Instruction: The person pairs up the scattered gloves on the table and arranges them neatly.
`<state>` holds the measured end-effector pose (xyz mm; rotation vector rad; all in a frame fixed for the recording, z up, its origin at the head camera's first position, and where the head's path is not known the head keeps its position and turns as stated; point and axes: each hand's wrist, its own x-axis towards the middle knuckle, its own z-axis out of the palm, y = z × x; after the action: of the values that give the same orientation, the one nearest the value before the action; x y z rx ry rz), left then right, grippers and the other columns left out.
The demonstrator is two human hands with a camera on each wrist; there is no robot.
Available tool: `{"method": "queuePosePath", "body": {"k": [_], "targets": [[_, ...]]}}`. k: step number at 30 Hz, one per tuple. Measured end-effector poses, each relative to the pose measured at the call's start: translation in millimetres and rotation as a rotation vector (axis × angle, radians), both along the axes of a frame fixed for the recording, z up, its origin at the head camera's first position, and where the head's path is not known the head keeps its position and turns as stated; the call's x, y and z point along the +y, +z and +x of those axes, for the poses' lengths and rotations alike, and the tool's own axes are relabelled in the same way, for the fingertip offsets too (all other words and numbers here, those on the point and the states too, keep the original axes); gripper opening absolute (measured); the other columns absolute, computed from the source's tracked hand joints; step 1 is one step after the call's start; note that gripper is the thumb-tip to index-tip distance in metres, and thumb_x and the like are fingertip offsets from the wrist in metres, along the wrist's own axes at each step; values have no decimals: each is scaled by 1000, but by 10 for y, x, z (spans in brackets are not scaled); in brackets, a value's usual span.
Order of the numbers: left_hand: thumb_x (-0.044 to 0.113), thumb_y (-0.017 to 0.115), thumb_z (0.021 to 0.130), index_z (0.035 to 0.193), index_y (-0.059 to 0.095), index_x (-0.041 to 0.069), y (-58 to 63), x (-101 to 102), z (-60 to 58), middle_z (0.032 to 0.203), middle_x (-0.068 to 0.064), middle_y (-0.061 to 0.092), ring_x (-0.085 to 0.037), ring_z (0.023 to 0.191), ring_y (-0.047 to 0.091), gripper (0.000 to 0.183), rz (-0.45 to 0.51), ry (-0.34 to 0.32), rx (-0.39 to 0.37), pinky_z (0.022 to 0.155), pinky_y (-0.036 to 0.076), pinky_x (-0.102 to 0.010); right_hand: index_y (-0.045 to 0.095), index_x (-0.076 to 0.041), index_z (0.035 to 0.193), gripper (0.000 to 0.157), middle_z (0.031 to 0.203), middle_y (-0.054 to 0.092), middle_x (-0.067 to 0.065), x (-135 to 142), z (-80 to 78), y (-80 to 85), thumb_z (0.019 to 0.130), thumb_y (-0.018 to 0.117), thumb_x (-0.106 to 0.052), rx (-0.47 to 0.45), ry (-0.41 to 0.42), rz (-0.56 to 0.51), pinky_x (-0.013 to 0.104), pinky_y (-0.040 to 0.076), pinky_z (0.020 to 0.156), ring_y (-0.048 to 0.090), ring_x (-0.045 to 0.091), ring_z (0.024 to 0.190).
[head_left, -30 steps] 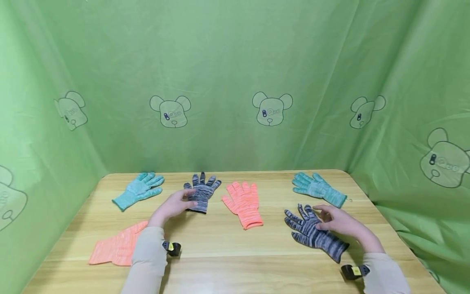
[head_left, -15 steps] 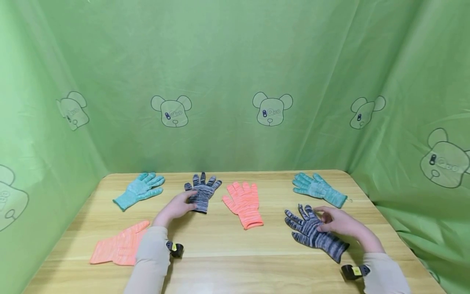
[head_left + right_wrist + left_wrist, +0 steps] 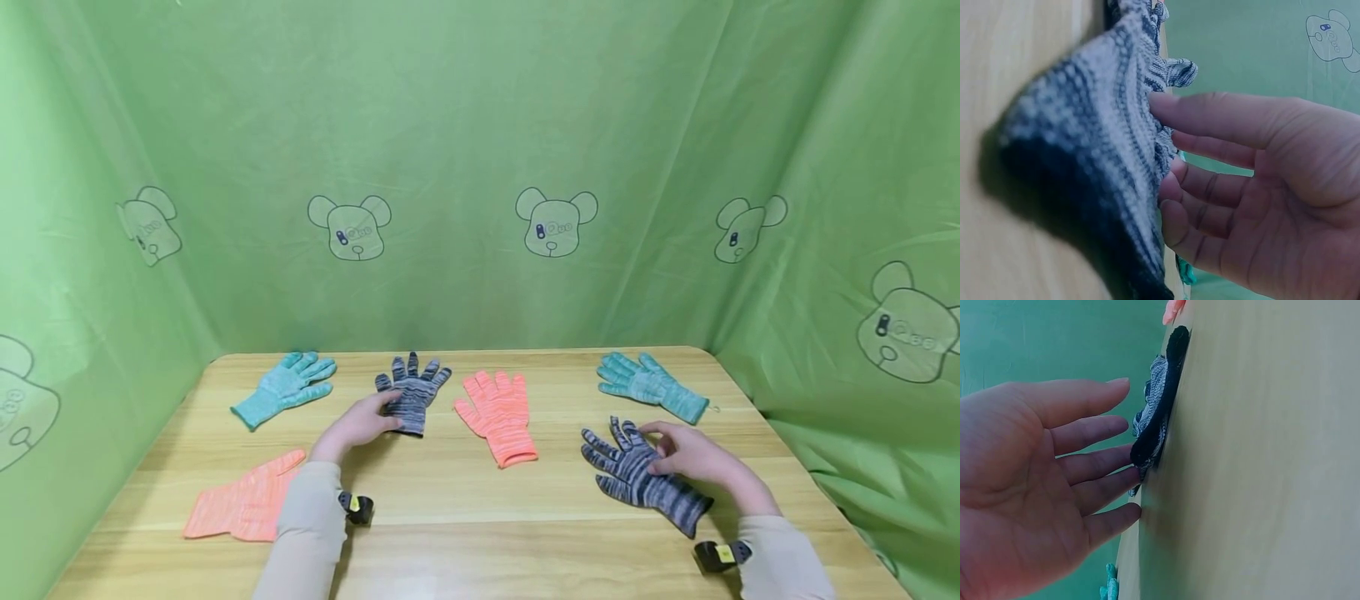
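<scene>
My left hand [image 3: 363, 423] hovers at the left side of a black-and-grey striped knit glove [image 3: 412, 402]. In the left wrist view its fingers are fairly straight and spread, with several tips right at the edge of that glove's dark cuff [image 3: 1159, 406]. On the right, my right hand [image 3: 697, 454] is beside a second striped glove [image 3: 641, 479], which lies with its cuff toward the lower right. The right wrist view has the thumb touching this glove's knit [image 3: 1116, 112], while the other fingers bend loosely against its edge, not gripping it.
A coral glove [image 3: 502, 417] lies between the hands, and another coral glove [image 3: 243, 504] is partly hidden by the left sleeve. Teal gloves lie at the back left [image 3: 285, 387] and back right [image 3: 652, 387]. Green curtains [image 3: 450, 300] surround the wooden table [image 3: 525, 550].
My left hand and forearm have shifted slightly to the right beside the striped glove. The right hand stays almost still, and the gloves lie as before.
</scene>
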<state>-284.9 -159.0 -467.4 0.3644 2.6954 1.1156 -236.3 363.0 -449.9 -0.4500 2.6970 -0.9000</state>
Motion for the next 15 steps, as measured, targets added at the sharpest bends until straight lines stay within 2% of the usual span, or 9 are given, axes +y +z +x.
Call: {"method": "queuePosePath", "body": {"k": [8, 15], "targets": [[8, 62, 90, 144, 44, 1, 16, -25, 13, 150, -25, 41, -44, 141, 32, 57, -21, -7, 15, 118, 26, -56, 50, 12, 126, 59, 77, 54, 4, -18, -1, -11, 78, 76, -9, -14, -44, 6, 24, 44, 57, 49, 13, 69], [2, 65, 86, 137, 50, -6, -18, -33, 3, 144, -26, 48, -44, 138, 37, 53, -57, -47, 75, 117, 27, -56, 56, 2, 97, 32, 71, 47, 1, -22, -13, -30, 76, 77, -9, 3, -48, 23, 23, 39, 54, 44, 10, 64]]}}
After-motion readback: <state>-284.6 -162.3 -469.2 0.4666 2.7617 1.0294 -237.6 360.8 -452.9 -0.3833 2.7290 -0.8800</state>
